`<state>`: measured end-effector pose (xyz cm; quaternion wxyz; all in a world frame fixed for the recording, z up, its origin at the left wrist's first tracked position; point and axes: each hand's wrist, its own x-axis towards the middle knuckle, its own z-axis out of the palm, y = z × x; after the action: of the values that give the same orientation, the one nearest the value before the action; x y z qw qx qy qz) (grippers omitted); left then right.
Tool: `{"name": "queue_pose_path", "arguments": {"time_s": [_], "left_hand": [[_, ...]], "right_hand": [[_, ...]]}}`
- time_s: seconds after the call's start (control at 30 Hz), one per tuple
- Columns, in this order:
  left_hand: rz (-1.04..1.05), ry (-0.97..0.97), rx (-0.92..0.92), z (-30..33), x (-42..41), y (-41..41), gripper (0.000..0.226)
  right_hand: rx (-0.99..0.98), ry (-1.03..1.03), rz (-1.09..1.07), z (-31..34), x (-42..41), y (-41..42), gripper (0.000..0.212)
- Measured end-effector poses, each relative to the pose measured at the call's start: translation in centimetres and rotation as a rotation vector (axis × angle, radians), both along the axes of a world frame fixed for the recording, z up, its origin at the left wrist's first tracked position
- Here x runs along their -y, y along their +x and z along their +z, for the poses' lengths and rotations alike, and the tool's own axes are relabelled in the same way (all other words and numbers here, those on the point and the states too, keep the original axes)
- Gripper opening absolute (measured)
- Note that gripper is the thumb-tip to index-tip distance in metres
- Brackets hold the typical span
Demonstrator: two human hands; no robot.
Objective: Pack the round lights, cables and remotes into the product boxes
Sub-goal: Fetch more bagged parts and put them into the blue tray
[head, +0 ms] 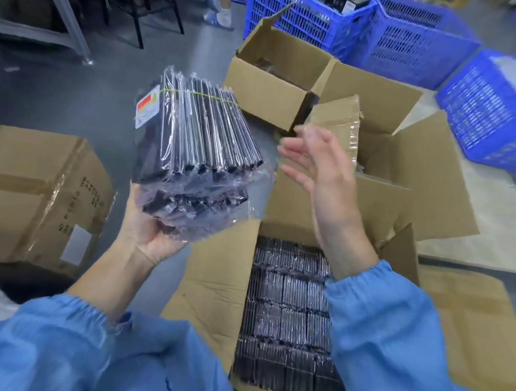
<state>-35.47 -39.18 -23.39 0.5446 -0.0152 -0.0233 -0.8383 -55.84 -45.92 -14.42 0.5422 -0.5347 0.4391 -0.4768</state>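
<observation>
Grey workshop floor holds brown cardboard cartons (278,301) and blue plastic crates (408,38). Left hand (156,235) grips a plastic-wrapped bundle of flat black packets (193,150) at ten o'clock; right hand (315,171) hovers, fingers apart. Slippery film, probably light: support underneath.

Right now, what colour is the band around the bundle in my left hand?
Yellow-green, a thin band near the top of the plastic-wrapped bundle; the head view shows it.
</observation>
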Motion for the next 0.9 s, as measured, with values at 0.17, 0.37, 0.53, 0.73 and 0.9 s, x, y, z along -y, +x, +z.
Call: {"name": "queue_pose_path", "arguments": {"time_s": [0.17,0.37,0.53,0.73,0.9], "left_hand": [[0.134,0.128,0.284,1.1,0.5,-0.1,0.104],[0.391,0.233,0.354,1.5,0.6,-0.3,0.09],[0.375,0.175,0.344,2.9,-0.2,-0.2,0.12],[0.426,0.13,0.567,2.0,-0.1,0.6,0.12],[0.336,0.12,0.532,1.1,0.0,1.3,0.103]], "right_hand": [[-1.175,0.416,0.547,-17.2,-3.9,-7.7,0.021],[-1.397,0.602,1.016,-31.5,-12.1,-5.6,0.07],[-1.448,0.643,0.944,-34.8,-13.6,-3.8,0.072],[-1.28,0.743,0.706,-36.0,-12.8,-2.6,0.047],[-1.091,0.655,0.342,-36.4,-15.7,-4.4,0.044]]}}
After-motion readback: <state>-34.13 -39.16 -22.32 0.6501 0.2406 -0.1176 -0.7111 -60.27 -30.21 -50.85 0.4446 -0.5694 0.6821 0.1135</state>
